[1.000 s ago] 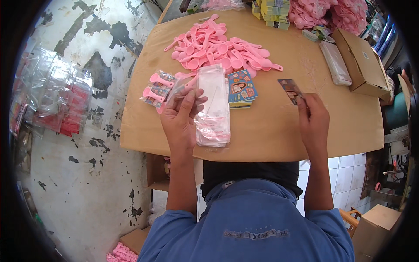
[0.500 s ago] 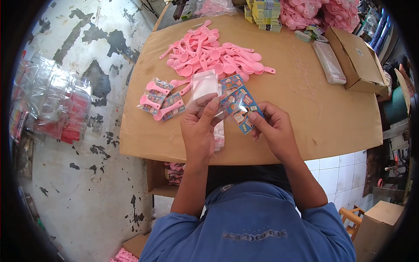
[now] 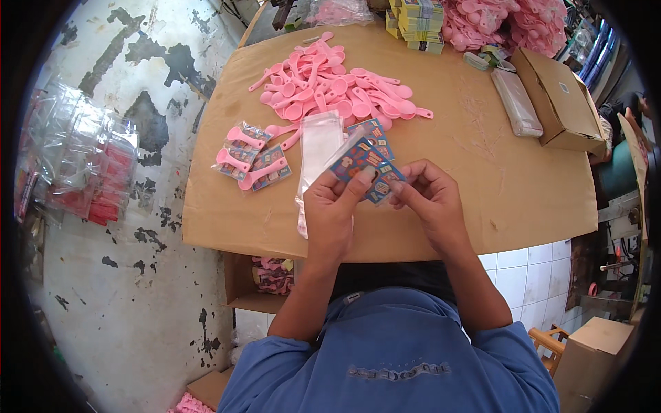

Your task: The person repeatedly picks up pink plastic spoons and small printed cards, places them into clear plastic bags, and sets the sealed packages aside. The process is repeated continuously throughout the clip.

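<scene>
A printed blue card (image 3: 353, 160), seemingly with a clear plastic bag around or against it, is held above the near middle of the table. My left hand (image 3: 332, 212) grips its left part, thumb flat on the printed face. With thumb and fingers closed, my right hand (image 3: 436, 206) pinches its lower right corner. Beneath my left hand lies a stack of clear plastic bags (image 3: 319, 144). More printed cards (image 3: 381, 142) lie just behind the held one. To the left are several small packs, each a pink spoon (image 3: 267, 172) on a blue card.
A heap of pink measuring spoons (image 3: 330, 88) covers the far middle of the table. A cardboard box (image 3: 556, 100) and a long clear-wrapped bundle (image 3: 516, 103) stand at the right. Stacked yellow packs (image 3: 420, 24) and bagged pink spoons (image 3: 475, 24) sit at the back.
The card has shifted left and turned flatter, and my left thumb has come onto it. Earlier the left hand held a clear bag beside the card.
</scene>
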`<state>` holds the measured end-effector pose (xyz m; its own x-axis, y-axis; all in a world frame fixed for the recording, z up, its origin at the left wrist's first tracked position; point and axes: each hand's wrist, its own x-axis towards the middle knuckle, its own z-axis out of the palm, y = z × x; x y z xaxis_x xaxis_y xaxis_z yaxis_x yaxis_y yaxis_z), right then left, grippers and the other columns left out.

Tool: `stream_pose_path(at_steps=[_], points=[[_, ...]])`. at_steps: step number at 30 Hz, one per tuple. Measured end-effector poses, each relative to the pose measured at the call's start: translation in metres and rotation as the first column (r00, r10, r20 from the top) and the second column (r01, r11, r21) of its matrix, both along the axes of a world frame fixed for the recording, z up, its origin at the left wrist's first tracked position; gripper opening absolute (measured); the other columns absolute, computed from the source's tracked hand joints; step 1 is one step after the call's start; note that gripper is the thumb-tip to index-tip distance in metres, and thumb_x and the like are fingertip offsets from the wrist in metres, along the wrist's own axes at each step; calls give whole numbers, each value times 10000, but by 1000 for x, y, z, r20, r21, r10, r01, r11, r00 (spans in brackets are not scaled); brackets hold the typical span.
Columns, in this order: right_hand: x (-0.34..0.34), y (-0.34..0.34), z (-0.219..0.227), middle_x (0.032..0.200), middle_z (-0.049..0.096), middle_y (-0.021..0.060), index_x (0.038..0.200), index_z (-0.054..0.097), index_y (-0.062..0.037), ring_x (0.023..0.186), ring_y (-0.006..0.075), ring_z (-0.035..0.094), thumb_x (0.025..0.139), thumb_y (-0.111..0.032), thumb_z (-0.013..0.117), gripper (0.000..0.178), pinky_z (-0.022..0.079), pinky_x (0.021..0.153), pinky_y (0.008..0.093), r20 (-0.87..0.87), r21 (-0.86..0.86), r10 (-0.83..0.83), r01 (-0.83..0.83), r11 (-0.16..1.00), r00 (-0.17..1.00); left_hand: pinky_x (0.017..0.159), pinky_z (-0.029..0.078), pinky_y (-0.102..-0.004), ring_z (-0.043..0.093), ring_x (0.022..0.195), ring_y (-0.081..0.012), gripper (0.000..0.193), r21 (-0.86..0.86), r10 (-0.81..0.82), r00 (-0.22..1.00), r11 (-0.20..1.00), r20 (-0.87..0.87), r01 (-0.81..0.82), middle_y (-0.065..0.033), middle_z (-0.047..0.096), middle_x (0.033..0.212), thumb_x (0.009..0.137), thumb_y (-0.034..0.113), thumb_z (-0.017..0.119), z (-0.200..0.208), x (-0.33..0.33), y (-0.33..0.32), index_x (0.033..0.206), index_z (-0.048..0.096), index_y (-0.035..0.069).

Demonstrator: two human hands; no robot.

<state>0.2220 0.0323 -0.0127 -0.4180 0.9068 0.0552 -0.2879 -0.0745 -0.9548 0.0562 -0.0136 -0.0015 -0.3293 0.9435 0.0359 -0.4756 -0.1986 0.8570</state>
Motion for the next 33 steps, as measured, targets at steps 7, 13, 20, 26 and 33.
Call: stream_pose_path(at_steps=[7, 13, 20, 26, 33], points=[[-25, -7, 10, 987, 690, 22, 1155, 650, -7, 861, 64, 646, 1003, -150, 681, 210, 557, 730, 250, -78, -13, -19, 18, 1000, 997, 982, 511, -304, 656, 1062, -119, 358, 113, -10, 985, 993, -170, 30, -83, 708, 1193, 984, 72, 691, -2, 8, -5, 1322, 618, -21], [-24, -19, -2, 908, 695, 17, 1119, 676, -14, 789, 65, 647, 988, -210, 717, 239, 549, 686, 242, -111, -45, 26, -31, 999, 993, 1062, 509, -385, 648, 1213, -247, 639, 241, -61, 972, 971, 228, 5, -181, 627, 1343, 1002, 13, 578, 21, 9, 1, 1584, 320, 61], [-43, -29, 0, 848, 655, -3, 979, 631, -34, 726, 41, 597, 971, -167, 737, 170, 476, 616, 213, -118, -69, -84, 76, 995, 990, 921, 586, -397, 692, 1050, -249, 609, 361, -254, 910, 924, 328, 128, -179, 671, 1183, 1023, 60, 548, 13, 8, 4, 1580, 305, 98], [-36, -25, 2, 920, 646, 16, 983, 636, -53, 795, 63, 598, 897, -101, 790, 183, 464, 628, 250, 126, 260, -218, 179, 949, 968, 796, 584, -329, 675, 870, -183, 503, 277, -175, 914, 958, 366, 72, -109, 655, 999, 1052, 138, 557, 8, 2, 1, 1510, 371, 48], [-8, 7, 41, 831, 661, 87, 925, 712, -49, 738, 186, 631, 844, -35, 761, 96, 500, 635, 325, 330, 873, -311, -163, 459, 891, 772, 543, -329, 591, 739, -120, 338, 127, 98, 822, 971, 561, -202, -28, 618, 879, 1065, 236, 582, -4, -45, 6, 1345, 535, 53]])
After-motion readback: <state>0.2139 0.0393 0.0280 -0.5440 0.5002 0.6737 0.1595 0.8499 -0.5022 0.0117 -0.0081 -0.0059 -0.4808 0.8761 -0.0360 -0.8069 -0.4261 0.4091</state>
